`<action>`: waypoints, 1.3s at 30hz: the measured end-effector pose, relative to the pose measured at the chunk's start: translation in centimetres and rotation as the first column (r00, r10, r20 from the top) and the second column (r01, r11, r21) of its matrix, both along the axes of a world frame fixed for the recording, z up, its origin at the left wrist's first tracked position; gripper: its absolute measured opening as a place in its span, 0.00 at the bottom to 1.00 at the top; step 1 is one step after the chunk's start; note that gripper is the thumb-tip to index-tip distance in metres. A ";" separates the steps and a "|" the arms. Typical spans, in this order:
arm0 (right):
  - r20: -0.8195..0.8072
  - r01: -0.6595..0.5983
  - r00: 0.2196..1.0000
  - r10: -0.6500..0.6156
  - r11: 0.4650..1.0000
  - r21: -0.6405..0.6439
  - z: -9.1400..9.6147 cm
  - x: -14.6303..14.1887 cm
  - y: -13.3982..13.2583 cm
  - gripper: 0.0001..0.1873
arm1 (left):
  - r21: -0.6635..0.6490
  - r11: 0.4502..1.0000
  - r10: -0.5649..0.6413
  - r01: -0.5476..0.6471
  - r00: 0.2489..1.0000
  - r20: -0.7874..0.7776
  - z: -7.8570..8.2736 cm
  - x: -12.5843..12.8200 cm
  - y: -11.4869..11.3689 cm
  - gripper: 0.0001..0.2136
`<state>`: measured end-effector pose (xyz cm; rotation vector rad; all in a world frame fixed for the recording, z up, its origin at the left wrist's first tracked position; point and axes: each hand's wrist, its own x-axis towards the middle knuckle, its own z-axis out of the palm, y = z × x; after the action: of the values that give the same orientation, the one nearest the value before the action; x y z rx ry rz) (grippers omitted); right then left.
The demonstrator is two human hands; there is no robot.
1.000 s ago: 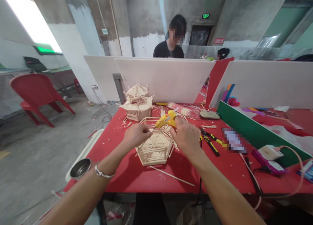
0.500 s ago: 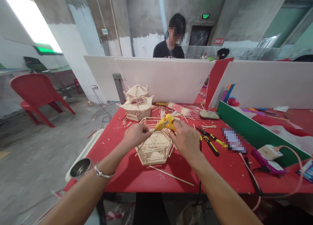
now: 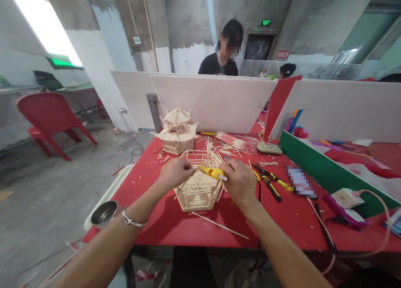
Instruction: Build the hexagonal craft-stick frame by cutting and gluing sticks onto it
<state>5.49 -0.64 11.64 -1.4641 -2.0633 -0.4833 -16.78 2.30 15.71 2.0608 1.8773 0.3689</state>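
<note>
My right hand [image 3: 239,183] is wrapped round a yellow hot glue gun [image 3: 212,172], which is tipped on its side with its nozzle pointing left. A white glue stick end sticks out of its back. Fingertips pinched, my left hand [image 3: 175,174] is close to the nozzle; what it pinches is too small to make out. Beneath both hands stands a hexagonal frame [image 3: 197,202] of thin pale wooden sticks. One loose stick [image 3: 221,225] lies in front of it on the red table [image 3: 150,225]. Behind, to the left, is a stick-built pagoda model [image 3: 177,133].
Pliers [image 3: 271,187], a phone [image 3: 300,181] and a charger [image 3: 346,198] lie at right beside a green board [image 3: 332,175]. Bundled sticks [image 3: 232,141] lie at the back. A metal cup [image 3: 105,212] is at the left edge. A person [image 3: 219,62] is beyond the white partition.
My right hand has turned the glue gun, so its back end now points right and toward me. My left hand stays pinched in nearly the same place. The view has shifted slightly.
</note>
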 end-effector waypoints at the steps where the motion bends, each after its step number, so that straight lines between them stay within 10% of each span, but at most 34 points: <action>1: -0.002 -0.012 1.000 0.012 1.000 0.008 -0.1 0.1 0.1 0.11 | 0.003 1.000 0.000 0.000 1.000 0.002 0.0 0.0 0.0 0.17; 29: -0.063 -0.019 0.998 0.014 0.996 -0.082 0.9 0.4 0.3 0.12 | -0.001 1.000 -0.001 0.001 1.000 0.003 0.1 0.1 -0.2 0.15; 39: 0.015 0.066 0.998 -0.064 0.972 -0.227 4.5 -0.5 1.2 0.20 | 0.017 1.000 0.001 -0.001 1.000 0.004 -0.2 0.0 -0.2 0.15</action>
<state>4.94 0.58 16.18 -1.6676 -2.1390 -0.2844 -16.79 2.13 15.48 2.0685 1.8792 0.3900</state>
